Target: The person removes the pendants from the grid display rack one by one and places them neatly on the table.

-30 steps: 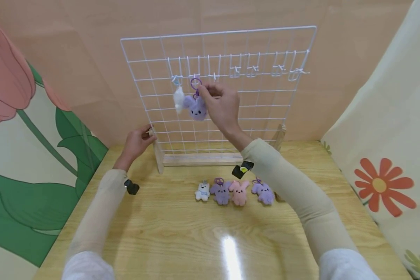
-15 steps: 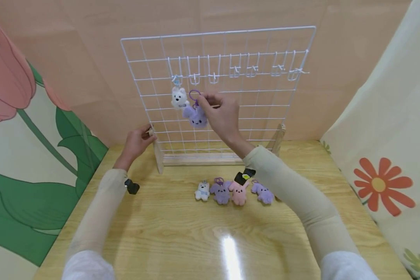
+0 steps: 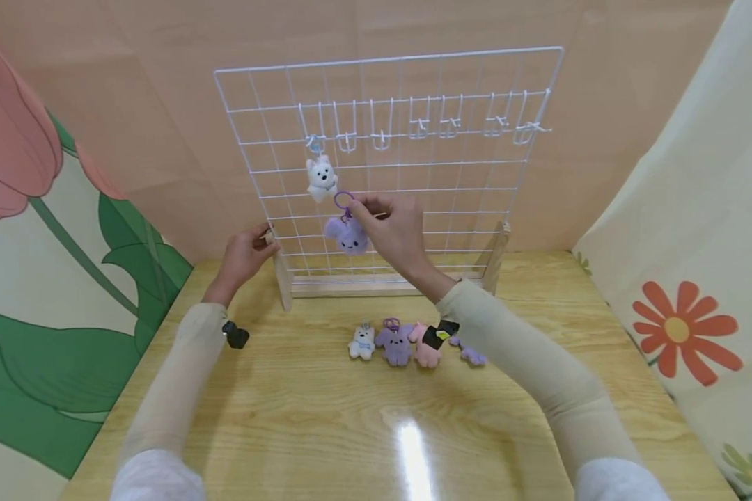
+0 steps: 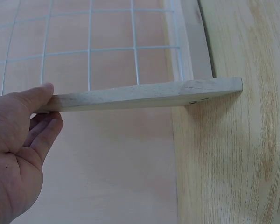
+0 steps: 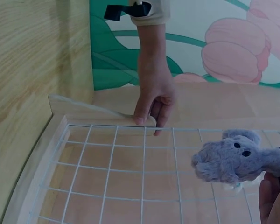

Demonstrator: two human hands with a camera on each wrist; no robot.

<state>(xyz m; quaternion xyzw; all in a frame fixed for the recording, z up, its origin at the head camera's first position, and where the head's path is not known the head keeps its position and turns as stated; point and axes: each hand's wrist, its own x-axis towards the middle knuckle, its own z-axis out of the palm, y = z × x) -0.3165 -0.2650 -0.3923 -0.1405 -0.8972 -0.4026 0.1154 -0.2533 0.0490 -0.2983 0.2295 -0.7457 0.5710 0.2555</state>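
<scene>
My right hand (image 3: 391, 229) pinches a purple plush keychain (image 3: 349, 236) near its purple ring, in front of the white wire grid (image 3: 401, 163). In the right wrist view the plush (image 5: 233, 156) lies sideways across the picture, above the fingers. My left hand (image 3: 246, 256) grips the top of the grid's left wooden foot (image 3: 282, 275); the left wrist view has the thumb on one face of that foot (image 4: 144, 94) and fingers on the other. A white bear keychain (image 3: 322, 177) hangs from the leftmost hook, just above the held one.
Several white hooks (image 3: 381, 136) line the grid's upper part. On the wooden table (image 3: 326, 417) lie a white bear keychain (image 3: 362, 342), a purple one (image 3: 395, 346), a pink one (image 3: 426, 351) and another purple one (image 3: 473, 355), partly hidden by the right sleeve.
My right hand has come down from hook height with the purple plush keychain. The hanging white bear has swung round to face forward. My left hand has stayed in place.
</scene>
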